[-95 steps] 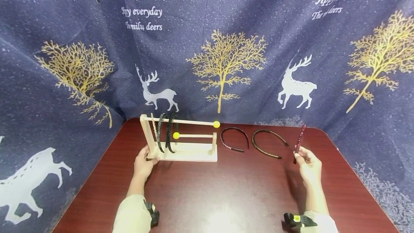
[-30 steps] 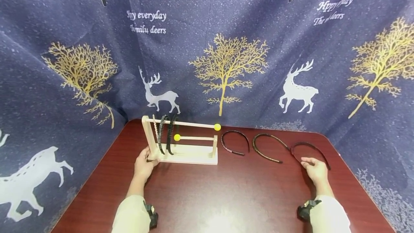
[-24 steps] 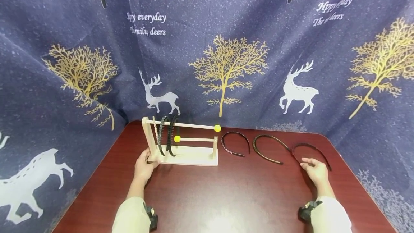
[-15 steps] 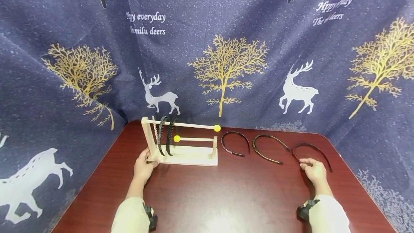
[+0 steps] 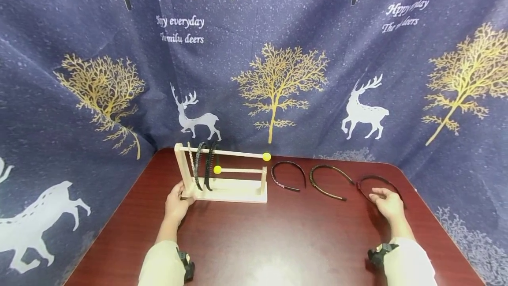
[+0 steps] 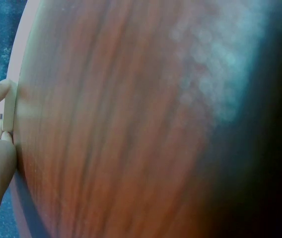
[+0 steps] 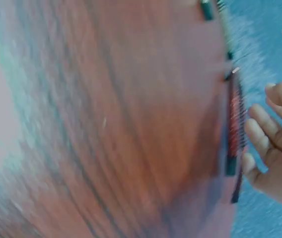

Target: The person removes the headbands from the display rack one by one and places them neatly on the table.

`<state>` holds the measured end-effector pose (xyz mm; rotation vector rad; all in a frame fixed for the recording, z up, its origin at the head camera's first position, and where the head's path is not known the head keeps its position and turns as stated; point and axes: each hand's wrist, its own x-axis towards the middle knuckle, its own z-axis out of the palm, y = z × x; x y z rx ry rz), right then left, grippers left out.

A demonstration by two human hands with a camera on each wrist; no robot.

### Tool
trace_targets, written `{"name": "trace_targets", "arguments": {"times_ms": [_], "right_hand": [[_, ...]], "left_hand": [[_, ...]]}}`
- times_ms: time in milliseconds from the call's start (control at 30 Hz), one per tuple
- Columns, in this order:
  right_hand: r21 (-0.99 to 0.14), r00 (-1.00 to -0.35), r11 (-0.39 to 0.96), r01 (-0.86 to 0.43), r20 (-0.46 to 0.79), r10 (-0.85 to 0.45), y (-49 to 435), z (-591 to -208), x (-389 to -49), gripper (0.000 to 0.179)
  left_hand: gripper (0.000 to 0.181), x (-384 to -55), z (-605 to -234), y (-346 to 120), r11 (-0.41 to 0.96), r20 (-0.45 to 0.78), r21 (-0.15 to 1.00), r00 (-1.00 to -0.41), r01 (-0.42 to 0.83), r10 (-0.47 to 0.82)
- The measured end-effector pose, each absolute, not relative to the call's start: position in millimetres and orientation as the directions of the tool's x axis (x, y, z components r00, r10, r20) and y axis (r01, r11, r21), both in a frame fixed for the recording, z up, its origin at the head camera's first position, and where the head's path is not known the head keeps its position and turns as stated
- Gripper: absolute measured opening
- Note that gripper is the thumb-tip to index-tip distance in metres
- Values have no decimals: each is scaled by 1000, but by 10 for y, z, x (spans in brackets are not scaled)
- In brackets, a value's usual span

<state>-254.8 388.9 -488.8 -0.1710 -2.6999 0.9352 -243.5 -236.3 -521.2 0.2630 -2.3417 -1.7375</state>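
Observation:
My left hand (image 5: 176, 203) grips the left end of a wooden headband stand (image 5: 238, 195), thumb and fingers on either side of its base (image 6: 10, 106). On the stand's upper rod hang a pale beaded headband (image 5: 190, 159), a dark sparkly one (image 5: 196, 169) and a black toothed one (image 5: 208, 171). At the right, my right hand (image 5: 388, 204) hovers over a dark red headband (image 5: 376, 177) that lies on the table. In the right wrist view its fingers are spread and relaxed, holding nothing, just beside that red headband (image 7: 235, 119).
Two more headbands lie between stand and right hand: a dark one with a pink section (image 5: 278, 183) and a gold-black one (image 5: 317, 186), its end near the red one. Yellow balls (image 5: 267, 156) cap the stand's rods. A patterned cloth (image 5: 246, 83) hangs behind the table (image 5: 278, 233).
The right hand first held the red headband upright, then lowered it flat onto the table beside the gold-black one. Now the fingers have let go and lifted slightly. The left hand stays put.

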Motion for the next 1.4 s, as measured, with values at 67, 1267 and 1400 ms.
{"name": "trace_targets", "arguments": {"times_ms": [67, 1267, 1400], "right_hand": [[-641, -950, 768, 13, 231, 208, 3811, -4824, -2541, 34], [-992, -994, 75, -101, 105, 41, 2124, -4518, -2232, 46], [-993, -994, 55, -107, 107, 3, 1960, -4541, -2259, 44]], "left_hand": [[72, -2442, -5199, -2383, 296, 70, 955, -958, -15, -276], [73, -2424, -5190, -2383, 285, 47, 958, -962, -33, -270], [74, -2428, -5205, -2366, 281, 45, 959, -962, -34, -269]]}}
